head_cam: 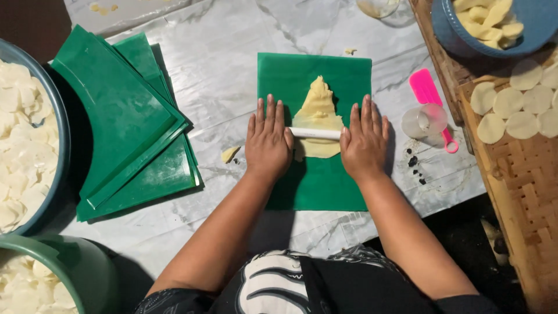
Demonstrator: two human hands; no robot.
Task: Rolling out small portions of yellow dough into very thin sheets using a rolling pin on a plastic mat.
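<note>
So both hands are lying flat on a thin white rod-shaped rolling pin (pixel 314 133), the left hand (pixel 268 141) on its left end and the right hand (pixel 363 141) on its right end, fingers stretched straight and resting close together, palms down, not gripping anything. The pin is sitting across a pale yellow triangular sheet of dough (pixel 318 110), which is lying on a square green plastic mat (pixel 314 180) in the middle of the marble-look tabletop (pixel 221 64). That dough is looking soft, thin and tear-prone, probably sticky too, so I'd be lifting it by a peeled edge with the mat supporting it. The pin is looking light and stiff.
</note>
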